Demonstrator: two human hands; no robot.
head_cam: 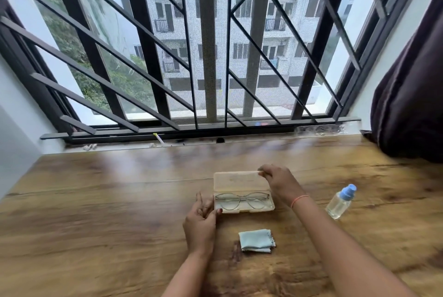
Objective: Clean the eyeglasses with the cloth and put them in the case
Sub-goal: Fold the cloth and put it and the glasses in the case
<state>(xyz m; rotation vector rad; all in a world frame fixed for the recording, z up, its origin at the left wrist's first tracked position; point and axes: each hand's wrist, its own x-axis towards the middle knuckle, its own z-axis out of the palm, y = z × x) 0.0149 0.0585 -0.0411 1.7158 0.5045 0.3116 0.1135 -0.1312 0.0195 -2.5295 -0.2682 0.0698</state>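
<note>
A pale translucent glasses case stands open on the wooden table, its lid raised toward the window. Clear-framed eyeglasses lie folded inside the lower half. My right hand grips the lid's upper right corner. My left hand rests at the case's lower left corner, fingertips touching its edge. A folded light-blue cloth lies on the table just in front of the case, touched by neither hand.
A small clear spray bottle with a blue cap stands right of the case. The wooden table runs to a barred window at the back. A dark curtain hangs at the right.
</note>
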